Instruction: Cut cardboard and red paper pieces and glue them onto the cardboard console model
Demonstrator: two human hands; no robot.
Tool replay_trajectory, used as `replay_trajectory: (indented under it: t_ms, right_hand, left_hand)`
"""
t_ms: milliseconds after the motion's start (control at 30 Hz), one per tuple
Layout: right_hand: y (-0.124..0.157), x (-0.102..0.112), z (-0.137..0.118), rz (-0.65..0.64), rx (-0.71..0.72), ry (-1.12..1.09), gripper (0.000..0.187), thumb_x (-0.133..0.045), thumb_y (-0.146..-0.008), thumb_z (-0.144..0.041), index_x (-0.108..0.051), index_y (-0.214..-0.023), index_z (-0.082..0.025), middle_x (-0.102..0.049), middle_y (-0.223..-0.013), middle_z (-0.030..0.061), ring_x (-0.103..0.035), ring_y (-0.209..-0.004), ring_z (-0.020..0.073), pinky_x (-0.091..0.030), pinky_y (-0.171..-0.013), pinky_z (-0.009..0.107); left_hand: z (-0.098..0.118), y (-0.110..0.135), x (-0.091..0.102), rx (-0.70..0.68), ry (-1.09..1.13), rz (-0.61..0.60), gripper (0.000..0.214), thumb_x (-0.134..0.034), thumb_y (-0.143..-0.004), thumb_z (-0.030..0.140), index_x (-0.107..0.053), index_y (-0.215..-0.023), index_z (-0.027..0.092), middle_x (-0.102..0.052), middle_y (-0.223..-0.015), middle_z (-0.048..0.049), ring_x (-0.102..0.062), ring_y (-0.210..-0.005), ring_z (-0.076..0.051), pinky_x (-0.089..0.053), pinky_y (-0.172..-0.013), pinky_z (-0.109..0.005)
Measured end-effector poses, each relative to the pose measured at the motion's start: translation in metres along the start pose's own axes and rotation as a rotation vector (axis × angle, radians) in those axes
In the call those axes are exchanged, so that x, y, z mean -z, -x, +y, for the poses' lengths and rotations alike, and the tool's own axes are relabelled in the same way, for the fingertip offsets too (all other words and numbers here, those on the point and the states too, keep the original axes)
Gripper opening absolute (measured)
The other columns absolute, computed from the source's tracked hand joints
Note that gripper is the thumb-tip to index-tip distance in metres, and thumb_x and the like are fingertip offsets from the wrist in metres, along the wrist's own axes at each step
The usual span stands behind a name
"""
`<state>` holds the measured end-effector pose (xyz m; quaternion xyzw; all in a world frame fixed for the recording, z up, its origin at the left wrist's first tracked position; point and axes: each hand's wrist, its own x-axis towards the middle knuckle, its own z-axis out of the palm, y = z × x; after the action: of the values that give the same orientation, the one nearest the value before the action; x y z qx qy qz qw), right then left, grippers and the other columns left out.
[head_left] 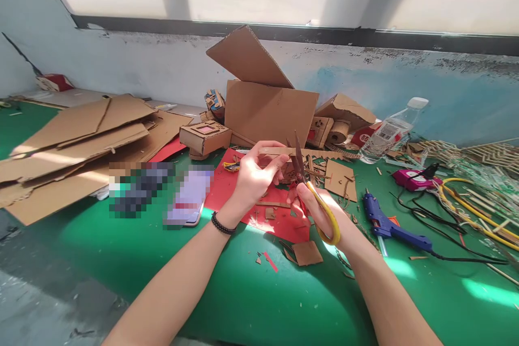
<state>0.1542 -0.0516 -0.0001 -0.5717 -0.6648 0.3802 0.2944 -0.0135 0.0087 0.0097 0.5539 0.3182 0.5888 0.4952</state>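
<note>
My left hand (pixel 255 175), a black bead bracelet on its wrist, pinches a narrow cardboard strip (pixel 284 151) above a red paper sheet (pixel 259 203). My right hand (pixel 320 211) grips yellow-handled scissors (pixel 314 194); their dark blades point up and away, with the tips next to the strip. Both hands hover over a green table mat (pixel 243 292). Small cardboard offcuts (pixel 307 253) lie under the hands.
Flat cardboard sheets (pixel 77 146) pile up at the left. An open cardboard box (pixel 267 102) and small cardboard models stand behind. A phone (pixel 188 200), a blue glue gun (pixel 389 227) with black cable, a plastic bottle (pixel 389 132), a pink device (pixel 411 179) and yellow tubing (pixel 478 213) lie around.
</note>
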Motion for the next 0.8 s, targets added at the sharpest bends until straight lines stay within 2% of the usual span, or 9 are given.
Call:
replay_trajectory:
  t_ms: [233, 467, 667, 800]
  right_hand:
    - [-0.0032, -0.0028, 0.0048, 0.019, 0.024, 0.013, 0.061, -0.03, -0.094, -0.08, -0.047, -0.072, -0.025, -0.053, -0.071, 0.0024, -0.045, -0.067, 0.0193, -0.039, -0.06, 0.032]
    - [-0.0006, -0.0028, 0.007, 0.0, 0.012, 0.009, 0.064, -0.027, -0.094, -0.082, -0.047, -0.076, -0.024, -0.051, -0.073, 0.0011, -0.043, -0.067, 0.0187, -0.037, -0.062, 0.033]
    - [-0.0034, -0.0024, 0.0096, -0.015, 0.011, 0.028, 0.064, -0.025, -0.096, -0.078, -0.052, -0.076, -0.025, -0.054, -0.072, 0.0018, -0.047, -0.068, 0.0198, -0.039, -0.063, 0.033]
    - [-0.0063, -0.0031, 0.007, 0.017, -0.038, 0.048, 0.06, -0.029, -0.092, -0.078, -0.047, -0.071, -0.025, -0.057, -0.073, 0.0043, -0.051, -0.071, 0.0213, -0.04, -0.062, 0.033]
  left_hand:
    - [-0.0006, -0.002, 0.0013, 0.0, 0.051, 0.0, 0.031, -0.08, -0.086, 0.041, -0.067, -0.106, 0.02, -0.063, -0.066, 0.0033, -0.056, -0.049, -0.01, -0.049, -0.045, -0.022]
    - [-0.0006, -0.0016, 0.0018, -0.001, 0.0, -0.002, 0.028, -0.078, -0.087, 0.036, -0.067, -0.106, 0.02, -0.067, -0.072, 0.0013, -0.057, -0.05, -0.01, -0.05, -0.048, -0.022]
    - [-0.0001, -0.0011, 0.0014, 0.0, 0.003, -0.011, 0.025, -0.078, -0.087, 0.034, -0.067, -0.106, 0.02, -0.065, -0.068, 0.0026, -0.057, -0.05, -0.01, -0.05, -0.048, -0.023]
    - [0.001, -0.0005, 0.0007, 0.006, -0.002, -0.008, 0.026, -0.078, -0.086, 0.034, -0.066, -0.106, 0.02, -0.063, -0.066, 0.0037, -0.058, -0.05, -0.01, -0.05, -0.049, -0.022]
